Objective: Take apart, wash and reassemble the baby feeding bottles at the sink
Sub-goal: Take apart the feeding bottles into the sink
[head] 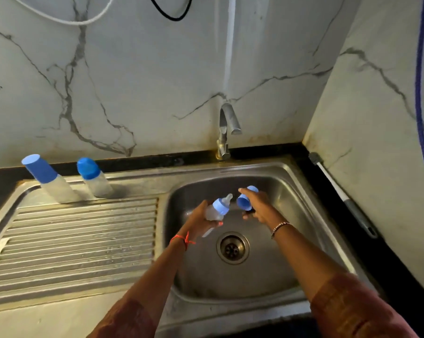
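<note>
Three bottles: taller capped bottle (50, 181) and shorter capped bottle (95, 179) standing on drainboard (84, 228), ten o'clock from basin (286, 191). Left hand (200, 217) fingers gripping third bottle (217, 209) over basin. Right hand (258, 206) fingers clasping one blue cap (244, 200). White stick (208, 232) showing only partly under left hand.

The drainboard (79, 230) bears a taller bottle (56, 189) and shorter bottle (99, 184).

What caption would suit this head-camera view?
Over a stainless steel sink, the left hand holds a clear baby bottle with a blue collar; the right hand holds a blue plastic cap.
</note>
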